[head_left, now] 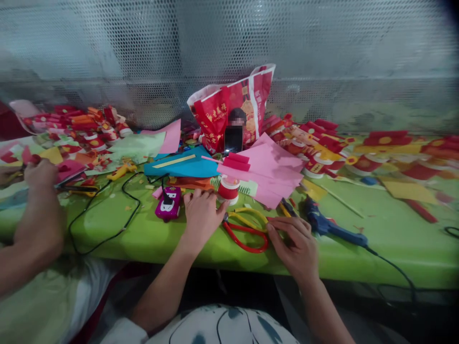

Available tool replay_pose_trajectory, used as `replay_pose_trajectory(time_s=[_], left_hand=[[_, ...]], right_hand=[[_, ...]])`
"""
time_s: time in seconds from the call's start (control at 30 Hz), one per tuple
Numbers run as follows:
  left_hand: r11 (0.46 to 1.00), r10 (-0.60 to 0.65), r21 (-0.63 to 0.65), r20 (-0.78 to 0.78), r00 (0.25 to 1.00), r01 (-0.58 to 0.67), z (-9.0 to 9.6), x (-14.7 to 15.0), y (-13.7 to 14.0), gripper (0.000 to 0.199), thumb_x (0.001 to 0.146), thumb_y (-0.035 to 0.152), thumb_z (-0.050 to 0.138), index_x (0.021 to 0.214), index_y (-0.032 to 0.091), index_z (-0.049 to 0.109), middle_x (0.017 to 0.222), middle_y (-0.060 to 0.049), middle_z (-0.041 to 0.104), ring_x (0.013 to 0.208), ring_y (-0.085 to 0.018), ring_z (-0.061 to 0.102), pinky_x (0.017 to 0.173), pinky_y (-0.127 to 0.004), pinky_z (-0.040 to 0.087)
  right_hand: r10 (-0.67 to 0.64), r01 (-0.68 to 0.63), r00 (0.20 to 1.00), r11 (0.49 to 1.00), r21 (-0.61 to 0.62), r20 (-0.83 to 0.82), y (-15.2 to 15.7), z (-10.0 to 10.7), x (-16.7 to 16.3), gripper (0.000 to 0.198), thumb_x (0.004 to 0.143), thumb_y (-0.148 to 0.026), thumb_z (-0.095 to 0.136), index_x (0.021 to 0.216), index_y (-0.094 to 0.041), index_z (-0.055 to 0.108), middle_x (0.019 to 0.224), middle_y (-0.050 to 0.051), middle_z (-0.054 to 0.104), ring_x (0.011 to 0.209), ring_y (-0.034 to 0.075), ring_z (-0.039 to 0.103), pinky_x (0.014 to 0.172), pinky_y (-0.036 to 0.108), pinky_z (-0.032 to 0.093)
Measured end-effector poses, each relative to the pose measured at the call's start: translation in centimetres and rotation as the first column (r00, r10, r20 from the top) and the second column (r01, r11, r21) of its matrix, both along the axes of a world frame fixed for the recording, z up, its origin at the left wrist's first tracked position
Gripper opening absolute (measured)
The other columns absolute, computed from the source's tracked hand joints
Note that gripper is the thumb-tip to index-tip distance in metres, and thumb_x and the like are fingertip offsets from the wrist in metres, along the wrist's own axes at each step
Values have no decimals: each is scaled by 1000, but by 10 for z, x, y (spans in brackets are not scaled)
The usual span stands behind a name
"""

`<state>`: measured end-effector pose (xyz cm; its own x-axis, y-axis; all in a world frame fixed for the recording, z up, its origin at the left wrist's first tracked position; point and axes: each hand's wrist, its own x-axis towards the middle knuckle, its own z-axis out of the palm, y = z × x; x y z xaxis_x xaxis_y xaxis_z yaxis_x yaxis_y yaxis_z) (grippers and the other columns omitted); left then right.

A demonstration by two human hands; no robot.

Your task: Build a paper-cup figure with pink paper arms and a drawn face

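My left hand point(202, 215) rests on the green table, fingers spread. Its thumb reaches the lower edge of a small red-and-white paper figure point(228, 190) with a rolled red top point(234, 161). My right hand point(296, 243) is pinched beside the scissors; a thin red bit shows at its fingertips, too small to name. Between both hands lie the scissors point(247, 239), with one red and one yellow handle loop; their blades are hidden. A purple box point(168, 204) with a black cable sits left of my left hand. Pink paper sheets point(272, 169) spread behind the figure.
A blue glue gun point(333, 228) with a cord lies at right. Behind stand a red gift bag point(247, 100) and a phone point(233, 139). Finished-looking paper figures point(322, 148) crowd both sides. At left, a co-worker's hand point(41, 172) works near a yellow glue gun point(122, 170).
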<state>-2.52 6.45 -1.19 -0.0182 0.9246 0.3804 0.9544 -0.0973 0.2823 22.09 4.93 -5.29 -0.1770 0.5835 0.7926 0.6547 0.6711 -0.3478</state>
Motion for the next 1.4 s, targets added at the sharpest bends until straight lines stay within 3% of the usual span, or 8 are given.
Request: replay_pose_trajectory(time_s=[0.13,0.3,0.67,0.9,1.07,1.2,1.3,1.4], left_hand=[[1000,21,-5,-17,1000,-21,-2,10,2,38,99,52,53,112,22,71,113,-11,78,112,-33,59,94,-52,35],[998,68,-14,-10,998,-68,-2,15,5,36,99,50,54,107,20,72,103,-11,79,107,-33,60,95,-53,35],[989,74,127,-30,997,-69,-14,19,11,42,96,52,58,119,19,68,107,-15,77,102,-36,63,88,-51,42],[996,57,70,-77,995,-52,-13,17,9,40,97,53,55,111,20,73,100,-15,78,100,-37,62,89,-54,39],[991,59,131,-139,989,-40,-21,10,9,45,97,57,53,110,20,75,97,-16,79,99,-37,63,92,-56,38],[928,52,373,-148,988,7,-27,-3,-5,32,96,45,59,111,19,72,101,-14,80,105,-36,65,91,-54,41],[846,3,531,-94,996,47,-30,-11,-24,8,92,29,65,90,22,69,89,-8,79,91,-30,67,80,-43,46],[798,-104,598,12,994,76,-36,-13,-43,29,86,24,69,63,23,51,67,-2,67,60,-19,56,59,-32,41]], right_hand=[[14,-14,1000,1000,1,-13,-1,0,1,7,89,-19,73,90,-24,71,91,2,75,83,19,69,87,41,46],[29,-28,999,999,31,-21,-1,0,2,7,88,-18,73,91,-24,71,90,2,75,83,19,69,86,41,45],[61,-60,998,998,34,-24,0,0,2,12,89,-16,72,95,-26,70,92,3,76,84,20,70,88,44,46],[57,-57,997,998,-5,-57,-6,8,-1,15,87,-12,71,94,-26,69,89,1,76,83,18,70,90,43,45],[17,-20,995,999,-34,-99,-9,12,-4,11,88,-15,68,90,-25,69,88,1,75,81,17,70,92,43,45],[-17,15,989,1000,-13,-147,-12,8,-6,10,87,-16,68,90,-25,68,88,1,75,80,16,69,94,44,44],[-76,79,985,997,12,-157,-15,2,-8,7,85,-18,67,85,-25,65,86,0,74,76,16,68,95,45,44],[-105,114,981,993,42,-163,-21,-5,-9,8,82,-19,68,84,-25,62,82,-1,73,74,16,66,94,45,44]])
